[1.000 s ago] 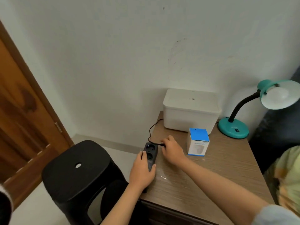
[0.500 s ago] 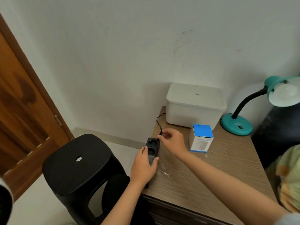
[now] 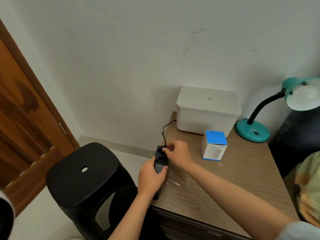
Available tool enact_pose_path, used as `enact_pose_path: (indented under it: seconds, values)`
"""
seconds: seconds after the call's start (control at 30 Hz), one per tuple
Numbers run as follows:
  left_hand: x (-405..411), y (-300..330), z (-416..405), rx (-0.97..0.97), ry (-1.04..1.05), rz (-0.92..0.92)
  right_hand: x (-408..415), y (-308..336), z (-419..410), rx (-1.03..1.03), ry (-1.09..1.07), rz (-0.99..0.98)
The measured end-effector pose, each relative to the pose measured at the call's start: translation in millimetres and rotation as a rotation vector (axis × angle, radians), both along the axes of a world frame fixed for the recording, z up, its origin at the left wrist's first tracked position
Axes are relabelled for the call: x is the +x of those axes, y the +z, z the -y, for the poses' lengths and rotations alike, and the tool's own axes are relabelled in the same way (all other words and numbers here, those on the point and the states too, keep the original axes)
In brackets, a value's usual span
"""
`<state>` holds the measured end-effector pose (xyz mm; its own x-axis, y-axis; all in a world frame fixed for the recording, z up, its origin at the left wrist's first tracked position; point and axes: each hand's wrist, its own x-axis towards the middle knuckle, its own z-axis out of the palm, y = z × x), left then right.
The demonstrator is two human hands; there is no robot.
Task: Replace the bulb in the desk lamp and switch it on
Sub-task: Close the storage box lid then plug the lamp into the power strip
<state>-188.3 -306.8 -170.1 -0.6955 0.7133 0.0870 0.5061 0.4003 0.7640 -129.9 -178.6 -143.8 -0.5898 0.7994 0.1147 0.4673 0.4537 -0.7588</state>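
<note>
A teal desk lamp (image 3: 252, 130) with a black gooseneck stands at the table's back right, a white bulb (image 3: 305, 94) showing in its shade, unlit. A black power strip (image 3: 160, 159) lies at the table's left edge. My left hand (image 3: 151, 177) grips its near end. My right hand (image 3: 178, 153) pinches the lamp's black plug at the strip's far socket. The black cord (image 3: 163, 134) runs from the plug back behind the white box.
A white lidded box (image 3: 207, 110) sits against the wall. A small blue-topped carton (image 3: 214, 145) stands in front of it. A black plastic stool (image 3: 83, 175) is left of the wooden table (image 3: 225, 187). A brown door (image 3: 22, 118) lies at far left.
My right hand lifted the plug off the tabletop and brought it onto the strip's far socket. My left hand stayed on the strip. The view shifted slightly.
</note>
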Motion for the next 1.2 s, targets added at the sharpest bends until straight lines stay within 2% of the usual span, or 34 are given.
enact_pose_path:
  seconds: [0.33, 0.6, 1.2]
  values:
    - [-0.2, 4.4, 0.9, 0.086, 0.006, 0.079, -5.6, -2.9, 1.6, -0.029, 0.006, 0.050]
    - [-0.9, 5.0, 1.2, 0.085, 0.005, 0.074, -9.3, -2.6, 0.6, 0.009, -0.014, 0.060]
    - [2.9, 14.4, 3.2, 0.063, 0.006, 0.059, -8.0, -16.3, -1.0, -0.054, 0.004, -0.055]
